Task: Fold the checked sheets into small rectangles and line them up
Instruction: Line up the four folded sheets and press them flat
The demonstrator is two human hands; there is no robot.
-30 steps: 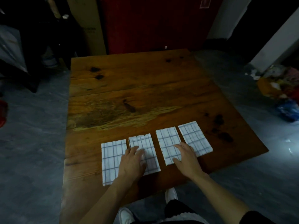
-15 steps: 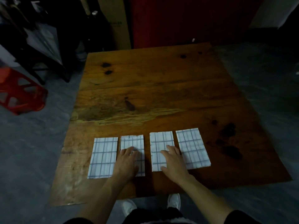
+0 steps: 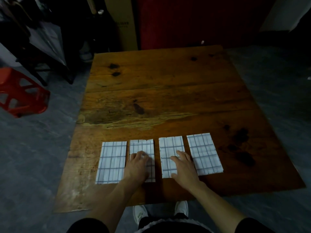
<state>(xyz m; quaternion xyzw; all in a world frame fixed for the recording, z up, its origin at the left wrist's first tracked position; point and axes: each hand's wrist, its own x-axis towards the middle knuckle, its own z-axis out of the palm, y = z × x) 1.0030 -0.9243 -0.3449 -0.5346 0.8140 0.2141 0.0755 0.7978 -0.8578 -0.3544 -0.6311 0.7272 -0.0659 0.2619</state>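
Observation:
Several folded checked sheets lie side by side in a row near the front edge of the wooden table [image 3: 159, 91]. From the left: a first sheet [image 3: 111, 162], a second sheet [image 3: 143, 146], a third sheet [image 3: 170, 146] and a fourth sheet [image 3: 204, 153]. My left hand [image 3: 138, 166] rests flat on the second sheet, fingers straight. My right hand [image 3: 183, 166] lies flat on the third sheet, its edge close to the fourth. Both hands cover the lower parts of their sheets.
A red plastic stool [image 3: 21, 95] stands on the grey floor to the left. A cardboard box [image 3: 123, 22] and dark furniture [image 3: 42, 39] stand behind the table, a red panel [image 3: 193, 21] beyond. My white shoes [image 3: 181, 207] show under the table's front edge.
The view has swung left, bringing the red stool into sight. The sheets now lie straighter in their row. Both hands stay flat on the two middle sheets.

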